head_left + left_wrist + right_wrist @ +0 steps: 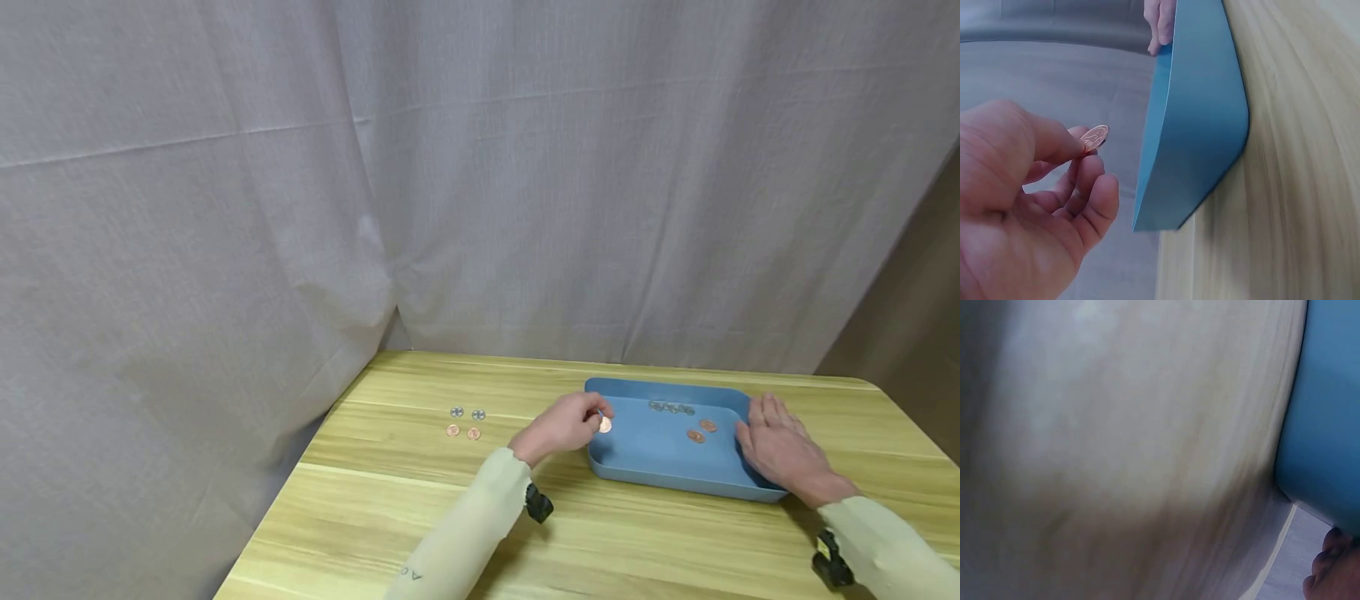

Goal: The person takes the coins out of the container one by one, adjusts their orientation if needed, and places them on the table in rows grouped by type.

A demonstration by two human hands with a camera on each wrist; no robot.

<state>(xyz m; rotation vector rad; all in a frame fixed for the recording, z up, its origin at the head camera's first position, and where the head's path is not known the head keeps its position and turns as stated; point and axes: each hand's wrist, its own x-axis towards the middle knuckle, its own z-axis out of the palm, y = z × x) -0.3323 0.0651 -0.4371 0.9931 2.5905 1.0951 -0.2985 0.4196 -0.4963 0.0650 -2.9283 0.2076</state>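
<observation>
At left on the table [367, 500] lie four spaced coins [457, 412]; the left hand [564, 423] pinches a copper coin [605, 425], tilted, over the left end of the blue tray [645, 454], which runs lengthwise left to right, further coins [707, 425] inside; the right hand [783, 446], straight-fingered, touches its right wall.

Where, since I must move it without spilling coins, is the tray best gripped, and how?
Probably by both short ends of the tray, from left and right together: it is long with raised walls, and coins lie inside, so lift level.
</observation>
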